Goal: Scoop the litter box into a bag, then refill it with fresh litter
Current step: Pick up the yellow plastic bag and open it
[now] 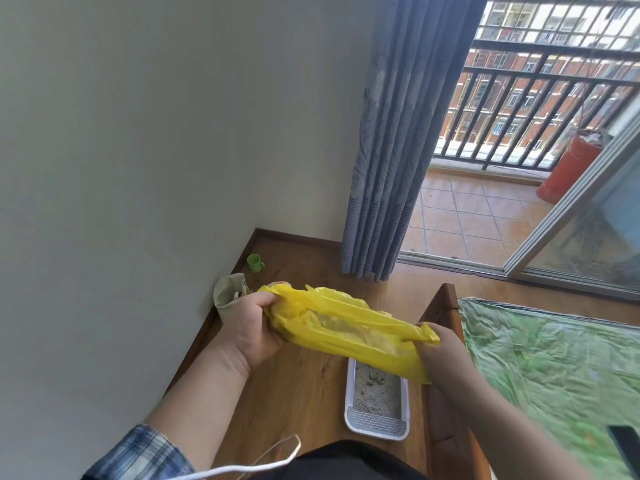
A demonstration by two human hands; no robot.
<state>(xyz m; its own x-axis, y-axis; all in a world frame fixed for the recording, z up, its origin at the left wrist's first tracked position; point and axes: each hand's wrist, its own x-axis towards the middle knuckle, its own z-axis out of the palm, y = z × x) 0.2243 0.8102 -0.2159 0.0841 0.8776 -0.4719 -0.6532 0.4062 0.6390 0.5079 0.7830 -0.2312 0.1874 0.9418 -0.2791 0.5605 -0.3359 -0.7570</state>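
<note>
plaid-sleeved left hand (pixel 256 327) and right hand (pixel 441 356) clutch opposite ends of crumpled yellow plastic bag (pixel 346 329), apparently above white litter box (pixel 377 433).

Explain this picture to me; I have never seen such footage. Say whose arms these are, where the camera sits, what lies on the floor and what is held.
There is no machine here: a person wears one wide-angle camera on the head, looking down at their own two arms. The left hand grips one end of a thin yellow plastic bag and the right hand holds the other end. Below, on the brown wooden floor, lies a white rectangular plastic litter box holding grey litter. By the wall stand a small green plastic cup and a pale cloth sack.
</note>
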